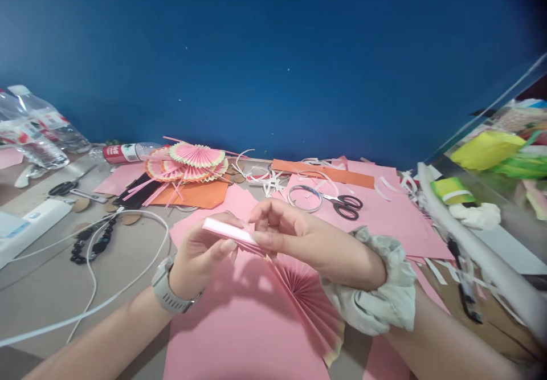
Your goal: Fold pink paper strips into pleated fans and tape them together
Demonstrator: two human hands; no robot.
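Between both hands is a pleated pink paper fan [314, 294], its open folds spreading down to the right below my right hand. A white strip [227, 230] lies along its outer folded panel, perhaps double-sided tape. My left hand [209, 249] is closed on the left end of the folded stack, thumb along the front edge. My right hand [286, 229] pinches the other end, thumb and fingers near the end of the white strip. Beneath the hands lies a large pink paper sheet [226, 329].
Behind the hands lie black-handled scissors [348, 206], a tape roll [305, 197], an orange paper strip [322, 173] and finished pleated rosettes [196, 155]. At left are a white cable [128, 277], a power strip [38, 226] and water bottles [47, 121]. A white bar [482, 249] stands right.
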